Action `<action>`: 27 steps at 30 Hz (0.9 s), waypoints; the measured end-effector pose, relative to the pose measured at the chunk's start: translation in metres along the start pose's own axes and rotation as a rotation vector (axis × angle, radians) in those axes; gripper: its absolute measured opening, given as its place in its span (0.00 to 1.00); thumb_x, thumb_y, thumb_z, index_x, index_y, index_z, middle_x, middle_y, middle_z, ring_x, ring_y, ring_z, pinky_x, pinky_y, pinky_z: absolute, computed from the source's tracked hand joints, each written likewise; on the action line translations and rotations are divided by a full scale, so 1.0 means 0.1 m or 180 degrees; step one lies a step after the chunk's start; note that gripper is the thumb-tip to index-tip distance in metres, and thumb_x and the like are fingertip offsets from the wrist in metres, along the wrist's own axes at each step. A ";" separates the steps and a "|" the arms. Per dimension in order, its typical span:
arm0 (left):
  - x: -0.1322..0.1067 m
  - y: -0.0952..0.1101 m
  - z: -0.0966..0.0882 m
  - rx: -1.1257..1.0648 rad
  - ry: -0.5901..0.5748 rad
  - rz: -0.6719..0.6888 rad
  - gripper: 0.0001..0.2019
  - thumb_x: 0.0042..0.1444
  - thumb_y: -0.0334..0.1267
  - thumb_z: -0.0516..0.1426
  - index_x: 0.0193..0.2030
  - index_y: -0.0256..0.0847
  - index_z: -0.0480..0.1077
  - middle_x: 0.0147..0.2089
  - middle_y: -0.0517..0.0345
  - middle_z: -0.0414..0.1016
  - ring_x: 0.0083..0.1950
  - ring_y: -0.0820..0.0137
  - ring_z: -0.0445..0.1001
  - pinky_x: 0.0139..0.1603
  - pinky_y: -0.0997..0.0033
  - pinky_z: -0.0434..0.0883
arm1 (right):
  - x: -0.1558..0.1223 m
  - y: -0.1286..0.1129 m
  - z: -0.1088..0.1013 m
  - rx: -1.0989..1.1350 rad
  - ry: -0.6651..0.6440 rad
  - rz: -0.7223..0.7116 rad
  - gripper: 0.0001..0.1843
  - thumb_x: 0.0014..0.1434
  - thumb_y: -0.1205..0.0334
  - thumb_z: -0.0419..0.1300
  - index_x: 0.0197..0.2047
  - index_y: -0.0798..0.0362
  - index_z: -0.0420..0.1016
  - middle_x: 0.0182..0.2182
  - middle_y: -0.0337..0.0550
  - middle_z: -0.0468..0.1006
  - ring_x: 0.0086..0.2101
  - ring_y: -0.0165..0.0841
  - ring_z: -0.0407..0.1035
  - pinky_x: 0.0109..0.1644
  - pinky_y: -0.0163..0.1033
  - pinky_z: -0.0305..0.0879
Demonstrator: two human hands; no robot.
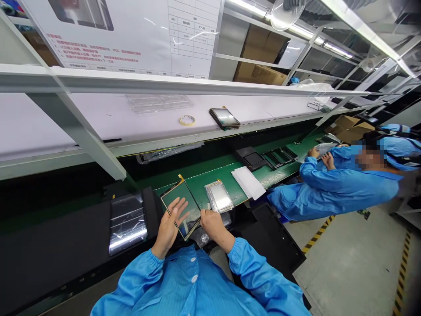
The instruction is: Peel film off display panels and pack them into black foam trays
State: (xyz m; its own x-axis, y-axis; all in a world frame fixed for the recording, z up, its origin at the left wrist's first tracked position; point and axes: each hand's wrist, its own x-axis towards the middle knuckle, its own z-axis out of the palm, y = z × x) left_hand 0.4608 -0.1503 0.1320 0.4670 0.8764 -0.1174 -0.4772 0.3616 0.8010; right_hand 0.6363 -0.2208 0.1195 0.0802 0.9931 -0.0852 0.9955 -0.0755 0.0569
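Observation:
A thin glass touch panel [180,197] with a dark border and a yellow flex tail lies tilted over the edge of the green belt [210,175]. My left hand [169,226] rests on it with fingers stretched out flat. My right hand [212,224] is closed at the panel's right edge, its fingers curled under and pinching it. Just right of the panel a silver-framed display module [219,196] lies on the belt. Both my sleeves are blue.
A stack of shiny film sheets [127,223] sits left on a black mat. White sheets [248,182], black trays [251,158] and frames [279,156] lie further along the belt. A tape roll [187,120] and stacked screens [225,117] rest on the shelf. A co-worker's hands [320,158] work at right.

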 end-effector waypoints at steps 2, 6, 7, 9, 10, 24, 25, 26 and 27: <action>0.02 -0.03 0.00 -0.0042 -0.0005 0.0032 0.21 0.66 0.47 0.55 0.64 0.51 0.63 0.70 0.44 0.66 0.69 0.50 0.66 0.65 0.38 0.66 | -0.02 0.01 -0.03 0.0152 -0.0041 0.0049 0.07 0.64 0.69 0.53 0.43 0.57 0.71 0.36 0.54 0.81 0.37 0.41 0.77 0.36 0.38 0.66; 0.05 -0.11 0.01 -0.0089 0.0025 0.0019 0.26 0.66 0.48 0.55 0.69 0.58 0.55 0.69 0.45 0.66 0.67 0.51 0.69 0.64 0.38 0.66 | -0.08 -0.04 -0.05 0.0702 -0.0094 -0.0091 0.07 0.61 0.68 0.55 0.41 0.55 0.72 0.35 0.50 0.82 0.36 0.37 0.76 0.37 0.35 0.62; 0.06 -0.13 0.02 -0.0071 0.0046 -0.0007 0.27 0.66 0.49 0.56 0.69 0.59 0.55 0.69 0.45 0.66 0.67 0.51 0.68 0.64 0.40 0.66 | -0.09 -0.06 -0.05 0.1041 -0.0131 -0.0150 0.06 0.59 0.68 0.56 0.39 0.55 0.72 0.33 0.47 0.81 0.34 0.35 0.75 0.36 0.34 0.61; 0.08 -0.17 0.02 -0.0028 0.0072 -0.0071 0.27 0.65 0.49 0.56 0.69 0.58 0.56 0.69 0.45 0.67 0.67 0.52 0.68 0.63 0.43 0.67 | -0.10 -0.11 -0.08 0.2074 -0.0223 -0.0304 0.03 0.56 0.68 0.57 0.34 0.53 0.71 0.27 0.39 0.78 0.29 0.30 0.71 0.33 0.32 0.58; 0.09 -0.19 0.01 -0.0022 0.0055 -0.0123 0.27 0.65 0.50 0.57 0.69 0.57 0.57 0.69 0.45 0.68 0.67 0.52 0.68 0.63 0.44 0.67 | -0.10 -0.14 -0.11 0.2704 -0.0274 -0.0392 0.02 0.56 0.67 0.57 0.32 0.52 0.70 0.25 0.36 0.75 0.27 0.28 0.68 0.32 0.31 0.57; 0.13 -0.30 -0.38 -0.1535 -0.0841 -0.1758 0.38 0.61 0.67 0.47 0.72 0.51 0.52 0.64 0.36 0.72 0.62 0.43 0.72 0.59 0.31 0.66 | -0.21 0.44 -1.09 0.6190 0.1497 0.0259 0.18 0.56 0.52 0.61 0.26 0.48 0.55 0.19 0.29 0.56 0.20 0.25 0.49 0.24 0.32 0.46; 0.12 -0.28 -0.44 -0.1530 -0.0768 -0.1715 0.37 0.61 0.67 0.47 0.72 0.52 0.51 0.64 0.36 0.72 0.63 0.43 0.72 0.60 0.31 0.65 | -0.29 0.59 -1.07 0.5972 0.1682 0.0466 0.17 0.56 0.52 0.60 0.26 0.48 0.55 0.20 0.30 0.57 0.20 0.25 0.49 0.24 0.33 0.47; 0.10 -0.26 -0.51 -0.1524 -0.0683 -0.1671 0.37 0.62 0.66 0.47 0.73 0.52 0.49 0.64 0.37 0.72 0.63 0.44 0.72 0.60 0.32 0.65 | -0.39 0.74 -1.01 0.5671 0.1769 0.0698 0.16 0.57 0.52 0.59 0.26 0.48 0.57 0.20 0.30 0.58 0.21 0.26 0.51 0.24 0.34 0.48; 0.07 -0.23 -0.57 -0.1518 -0.0600 -0.1631 0.36 0.62 0.65 0.47 0.73 0.53 0.48 0.64 0.37 0.72 0.63 0.45 0.72 0.61 0.32 0.65 | -0.49 0.89 -0.90 0.5278 0.1754 0.0937 0.14 0.57 0.52 0.59 0.27 0.48 0.60 0.20 0.31 0.60 0.21 0.27 0.52 0.25 0.34 0.49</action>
State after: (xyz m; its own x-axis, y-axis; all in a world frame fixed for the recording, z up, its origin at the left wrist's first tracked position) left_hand 0.4329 -0.1342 0.0792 0.8189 0.5055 -0.2718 -0.4167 0.8493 0.3240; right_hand 0.7161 -0.2684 0.2184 0.5720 0.8169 0.0743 -0.0195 0.1041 -0.9944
